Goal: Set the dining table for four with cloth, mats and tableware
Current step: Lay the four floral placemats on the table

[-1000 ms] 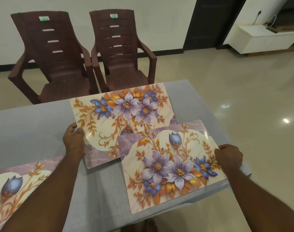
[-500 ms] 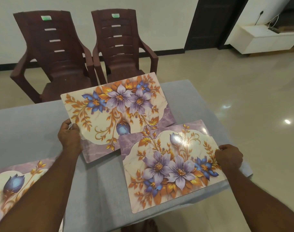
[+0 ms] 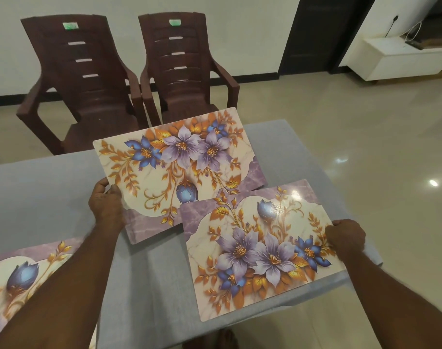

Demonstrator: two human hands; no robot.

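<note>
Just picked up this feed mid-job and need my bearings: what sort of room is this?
Most likely a home dining area. A table under a grey cloth carries floral placemats, two brown plastic armchairs stand at its far side, and a polished tile floor runs to a white wall unit.

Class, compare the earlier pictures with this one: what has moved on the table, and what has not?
The left hand, gripping the far mat, has slid it left and lifted its far edge towards the chairs, so it overlaps the near mat less. The right hand keeps its grip on the near mat, which has not moved. The third mat and grey cloth are unchanged.
</note>
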